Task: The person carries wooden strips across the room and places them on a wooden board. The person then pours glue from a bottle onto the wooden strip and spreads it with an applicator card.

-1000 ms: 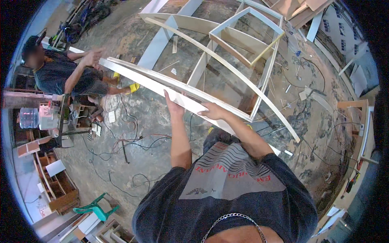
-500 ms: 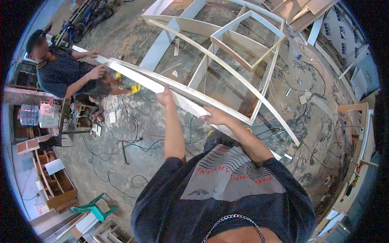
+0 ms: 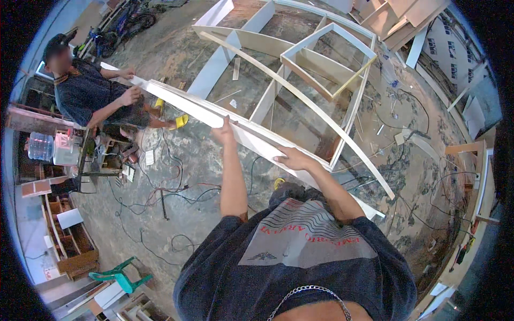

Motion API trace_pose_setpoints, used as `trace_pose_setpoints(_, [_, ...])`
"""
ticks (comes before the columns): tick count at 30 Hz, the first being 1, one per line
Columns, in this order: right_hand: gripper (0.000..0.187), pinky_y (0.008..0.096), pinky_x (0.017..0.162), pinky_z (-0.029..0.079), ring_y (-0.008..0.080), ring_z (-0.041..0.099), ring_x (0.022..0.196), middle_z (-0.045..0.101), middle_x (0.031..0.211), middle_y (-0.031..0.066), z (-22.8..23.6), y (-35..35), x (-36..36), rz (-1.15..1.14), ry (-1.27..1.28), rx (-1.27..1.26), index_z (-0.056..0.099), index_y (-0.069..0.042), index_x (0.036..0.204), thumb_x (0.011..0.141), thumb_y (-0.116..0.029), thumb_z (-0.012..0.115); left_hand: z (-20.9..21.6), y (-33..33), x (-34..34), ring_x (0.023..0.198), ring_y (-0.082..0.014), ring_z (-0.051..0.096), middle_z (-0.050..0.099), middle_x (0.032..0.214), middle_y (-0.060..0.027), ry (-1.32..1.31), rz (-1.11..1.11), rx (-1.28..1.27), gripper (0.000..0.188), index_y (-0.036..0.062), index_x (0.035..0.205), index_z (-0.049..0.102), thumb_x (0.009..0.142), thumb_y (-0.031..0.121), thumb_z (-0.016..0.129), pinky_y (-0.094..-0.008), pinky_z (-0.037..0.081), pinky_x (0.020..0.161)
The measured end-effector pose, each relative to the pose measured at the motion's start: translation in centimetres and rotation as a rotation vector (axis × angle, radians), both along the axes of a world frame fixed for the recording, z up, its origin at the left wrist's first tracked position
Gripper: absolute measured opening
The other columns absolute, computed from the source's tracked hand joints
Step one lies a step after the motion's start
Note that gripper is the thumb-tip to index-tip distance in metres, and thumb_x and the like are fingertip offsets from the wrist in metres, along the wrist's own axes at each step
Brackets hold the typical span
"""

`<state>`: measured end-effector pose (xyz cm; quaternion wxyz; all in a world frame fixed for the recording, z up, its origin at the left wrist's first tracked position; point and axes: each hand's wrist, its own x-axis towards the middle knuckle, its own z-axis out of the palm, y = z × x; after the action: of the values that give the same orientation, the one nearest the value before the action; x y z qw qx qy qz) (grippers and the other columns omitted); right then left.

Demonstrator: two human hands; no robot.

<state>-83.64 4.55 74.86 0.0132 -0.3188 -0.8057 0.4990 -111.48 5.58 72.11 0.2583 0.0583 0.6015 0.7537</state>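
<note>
Fingers of your left hand (image 3: 222, 135) hold the long white board (image 3: 254, 144); your right hand (image 3: 297, 159) grips it nearer and further right, some fingertips hidden. The board slants from far left to near right, along the near side of the wooden frame (image 3: 265, 101); whether they touch is unclear. Such spread grips should resist twisting; match your height and pace to the co-worker (image 3: 85, 96), whose hands are at its far left end. Further out, mind the curved strip (image 3: 324, 113) across the frame and the floor cables (image 3: 184, 187) at left.
</note>
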Motion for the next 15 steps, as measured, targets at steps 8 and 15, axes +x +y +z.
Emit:
trace_pose_setpoints(8, [0.058, 0.0445, 0.099, 0.042, 0.0406, 0.052, 0.119, 0.055, 0.127, 0.0256, 2.3, -0.2, 1.7, 0.018, -0.044, 0.027, 0.049, -0.003, 0.132, 0.095, -0.048, 0.052, -0.4, 0.2, -0.9, 0.089, -0.0246, 0.063, 0.063, 0.104, -0.0149, 0.104, 0.052, -0.024, 0.038, -0.0060, 0.110, 0.055, 0.078, 0.002, 0.073, -0.0344, 0.053, 0.076])
trace_pose_setpoints(15, [0.057, 0.0453, 0.095, 0.044, 0.0411, 0.056, 0.112, 0.058, 0.120, 0.0262, 3.5, -1.1, 1.2, 0.082, 0.065, -0.011, 0.051, -0.002, 0.125, 0.094, -0.050, 0.051, -1.2, -1.4, -6.8, 0.094, -0.0244, 0.061, 0.063, 0.107, -0.0162, 0.257, 0.160, -0.081, 0.057, -0.0066, 0.118, 0.046, 0.070, -0.005, 0.075, -0.0342, 0.049, 0.083])
